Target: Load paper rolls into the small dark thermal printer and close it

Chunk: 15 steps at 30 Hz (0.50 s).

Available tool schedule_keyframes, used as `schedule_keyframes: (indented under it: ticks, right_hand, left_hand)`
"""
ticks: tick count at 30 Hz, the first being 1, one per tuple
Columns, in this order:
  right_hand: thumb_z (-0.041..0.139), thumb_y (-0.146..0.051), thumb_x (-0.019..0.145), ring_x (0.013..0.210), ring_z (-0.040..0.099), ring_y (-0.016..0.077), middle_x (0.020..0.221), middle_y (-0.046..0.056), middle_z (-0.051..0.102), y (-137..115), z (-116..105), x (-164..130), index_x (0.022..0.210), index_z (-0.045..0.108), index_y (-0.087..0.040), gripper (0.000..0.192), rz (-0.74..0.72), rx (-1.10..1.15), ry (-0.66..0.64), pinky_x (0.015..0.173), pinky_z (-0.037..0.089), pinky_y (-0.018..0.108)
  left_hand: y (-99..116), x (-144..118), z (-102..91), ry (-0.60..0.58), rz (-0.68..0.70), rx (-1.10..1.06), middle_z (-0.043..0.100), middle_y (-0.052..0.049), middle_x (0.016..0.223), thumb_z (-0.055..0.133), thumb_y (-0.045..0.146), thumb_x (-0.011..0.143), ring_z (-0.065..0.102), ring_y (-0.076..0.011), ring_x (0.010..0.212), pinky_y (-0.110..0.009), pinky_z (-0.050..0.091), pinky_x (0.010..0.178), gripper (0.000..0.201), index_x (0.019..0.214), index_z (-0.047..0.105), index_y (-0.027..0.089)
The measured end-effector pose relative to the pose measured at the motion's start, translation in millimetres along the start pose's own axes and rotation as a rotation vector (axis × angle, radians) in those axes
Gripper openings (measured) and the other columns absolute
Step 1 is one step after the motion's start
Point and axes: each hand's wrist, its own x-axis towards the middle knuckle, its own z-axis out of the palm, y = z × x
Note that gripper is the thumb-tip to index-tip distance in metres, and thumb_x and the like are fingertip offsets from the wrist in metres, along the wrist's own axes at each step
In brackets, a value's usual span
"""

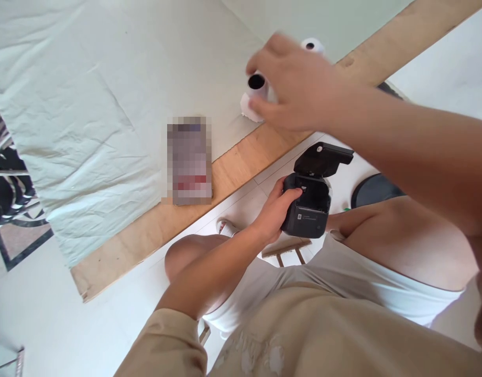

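Printer: small black plastic label printer [308, 201] with its hinged lid [323, 158] tipped up and back, so the paper bay faces me; I have it held low over my lap, just off the near edge of the table, not resting on anything I can see
Left hand: my left hand [275, 212] is wrapped round the printer's left side, thumb across the top front corner, fingers behind; a firm closed grip that steadies the body and keeps the open bay level
Right hand: my right hand [294, 86] is up over the table, fingers curled narrow round a white paper roll with a dark hollow core [258, 91]; the core end points toward me; whether the roll is lifted or touching the cloth I cannot tell, the hand covers its underside
Second roll: another white paper roll [312, 45] sits just beyond my right hand, partly hidden by the knuckles, apart from the one I grip
Table: pale wooden board table [154, 225] with a creased off-white cloth [79, 104] laid over most of it, leaving the near strip of wood bare
Blurred item: flat rectangular object [189, 159] lying half on cloth, half on wood, well left of both hands; its surface is not readable
Below: white shorts and beige shirt, pale floor under the table edge
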Motion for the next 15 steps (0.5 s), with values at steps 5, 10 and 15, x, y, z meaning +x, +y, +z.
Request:
schedule_keyframes:
  ticks: [5,10,15]
  right_hand:
    - [0.061,-0.013,0.110,0.141,0.068,0.0460,0.162,0.018,0.051,-11.8,28.3,23.5,0.171,0.042,-0.014,0.064,-0.004,0.007,-0.067,0.120,0.054,0.076]
    - [0.060,0.004,0.095,0.114,0.075,0.0241,0.113,0.001,0.066,0.7,3.0,5.9,0.171,0.032,-0.016,0.083,0.048,0.201,0.051,0.112,0.066,0.060]
    - [0.065,-0.014,0.096,0.098,0.077,0.0087,0.108,-0.006,0.068,53.4,-19.8,-68.3,0.122,0.064,-0.028,0.029,0.005,1.105,0.291,0.067,0.058,0.020]
  left_hand:
    - [1.9,1.6,4.2,-0.005,-0.009,0.006,0.072,-0.001,0.105,0.078,0.035,0.087,0.068,-0.0209,0.094,-0.034,0.057,0.086,0.040,0.125,0.067,0.026]
    - [1.6,-0.5,3.6,0.000,-0.010,-0.002,0.073,-0.002,0.107,0.076,0.034,0.091,0.068,-0.0201,0.093,-0.033,0.057,0.084,0.039,0.128,0.067,0.026]
    - [-0.2,-0.4,1.6,-0.054,-0.015,-0.028,0.077,-0.005,0.115,0.076,0.034,0.090,0.073,-0.0224,0.100,-0.035,0.060,0.090,0.042,0.130,0.065,0.024]
